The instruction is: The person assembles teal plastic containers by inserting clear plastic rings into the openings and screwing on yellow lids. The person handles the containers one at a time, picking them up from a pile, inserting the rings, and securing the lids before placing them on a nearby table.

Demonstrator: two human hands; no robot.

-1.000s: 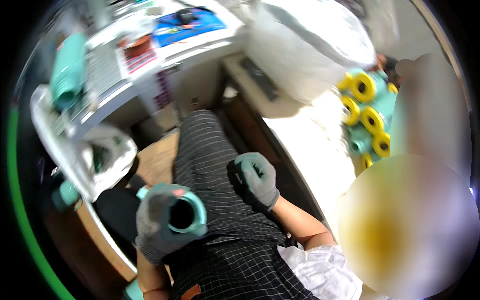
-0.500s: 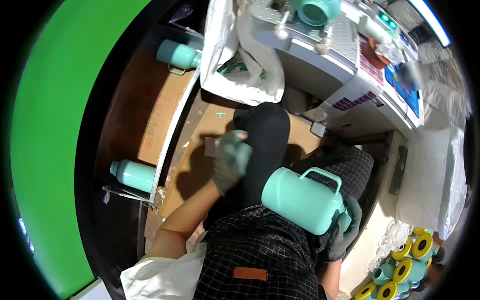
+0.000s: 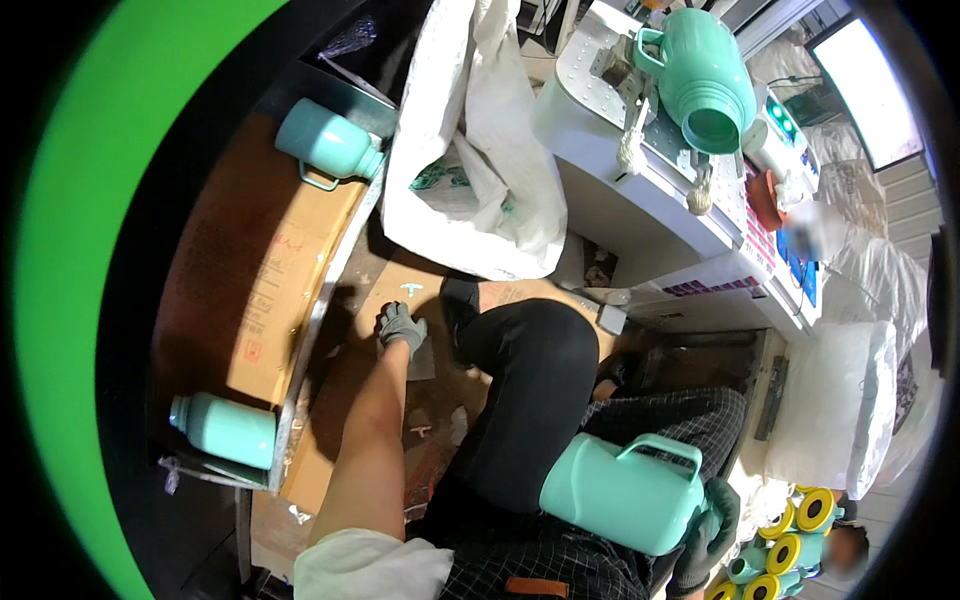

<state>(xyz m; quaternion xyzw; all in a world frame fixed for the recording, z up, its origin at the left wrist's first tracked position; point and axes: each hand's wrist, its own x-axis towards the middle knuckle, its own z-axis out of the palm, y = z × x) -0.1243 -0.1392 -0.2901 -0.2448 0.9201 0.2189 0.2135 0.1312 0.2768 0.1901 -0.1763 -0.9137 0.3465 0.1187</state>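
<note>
Across my lap lies a mint-green thermos jug on its side, its loop handle turned up. My right hand, in a grey glove, is closed round the jug's narrow end. My gloved left hand is down by the cardboard-covered floor, fingers apart, over the edge of a small pale square sheet. I see nothing in its fingers. A little T-shaped green scrap lies just beyond that hand.
Two more mint jugs lie on a cardboard-lined shelf at left. A white sack stands ahead. On the machine at upper right rests another jug. Yellow-ringed green pieces are piled at lower right.
My left hand has gone from beside my knee down to the floor, its fingers now apart. The view has shifted. My right hand keeps its hold on the jug on my lap.
</note>
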